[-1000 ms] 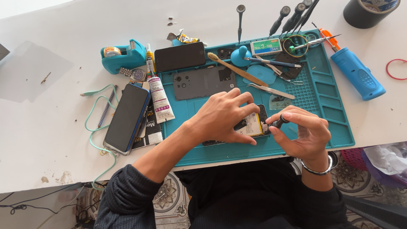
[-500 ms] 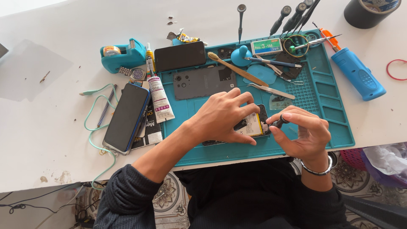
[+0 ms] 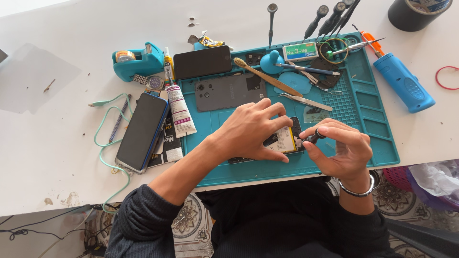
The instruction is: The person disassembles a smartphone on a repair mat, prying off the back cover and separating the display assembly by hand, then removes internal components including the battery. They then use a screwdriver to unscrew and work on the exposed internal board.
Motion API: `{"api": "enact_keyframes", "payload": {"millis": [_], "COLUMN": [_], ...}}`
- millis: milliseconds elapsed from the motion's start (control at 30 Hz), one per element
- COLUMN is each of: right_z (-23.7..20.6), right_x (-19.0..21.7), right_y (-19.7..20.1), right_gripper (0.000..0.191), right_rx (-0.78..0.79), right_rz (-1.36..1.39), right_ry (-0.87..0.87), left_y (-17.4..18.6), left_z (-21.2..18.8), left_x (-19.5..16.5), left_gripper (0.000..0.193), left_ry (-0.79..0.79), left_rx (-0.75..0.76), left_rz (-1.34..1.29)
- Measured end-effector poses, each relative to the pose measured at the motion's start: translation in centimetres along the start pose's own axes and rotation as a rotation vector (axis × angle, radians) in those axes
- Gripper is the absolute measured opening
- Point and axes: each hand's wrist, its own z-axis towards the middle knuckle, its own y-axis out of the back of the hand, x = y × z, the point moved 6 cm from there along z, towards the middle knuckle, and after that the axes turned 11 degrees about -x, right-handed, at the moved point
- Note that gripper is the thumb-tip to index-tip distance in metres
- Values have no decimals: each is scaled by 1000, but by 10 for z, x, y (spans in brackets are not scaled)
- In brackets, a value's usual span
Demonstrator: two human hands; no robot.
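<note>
**Hands on an opened phone at the teal mat**

I see my left hand (image 3: 253, 131) spread flat over an opened phone (image 3: 287, 138) lying on the teal work mat (image 3: 382, 143), its yellow-labelled battery showing by the fingertips. My right hand (image 3: 342, 148) pinches a small black screwdriver (image 3: 315, 137) at the phone's right edge. Farther off on the mat lie a grey back cover (image 3: 229, 92), a toothbrush (image 3: 265, 76) and tweezers (image 3: 306, 101). To the left, off the mat, a dark phone (image 3: 142, 131) rests beside a glue tube (image 3: 179, 107).
</note>
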Motion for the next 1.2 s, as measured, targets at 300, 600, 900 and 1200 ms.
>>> {"api": "enact_keyframes", "payload": {"millis": [300,600,900,1200], "right_z": [-1,0,7,12], "right_x": [0,1,7,13], "right_y": [2,0,-4,-2], "right_gripper": [48,49,52,62], "right_rx": [-11,-6,25,17], "right_rz": [4,7,-9,-28], "right_ry": [5,5,35,91], "left_y": [-1,0,0,2], "left_z": [-1,-1,-1,0], "left_x": [1,1,0,1], "left_gripper": [70,71,70,71], "left_ry": [10,6,4,-4], "left_rx": [11,7,7,-1], "left_rz": [-1,-4,-4,0]}}
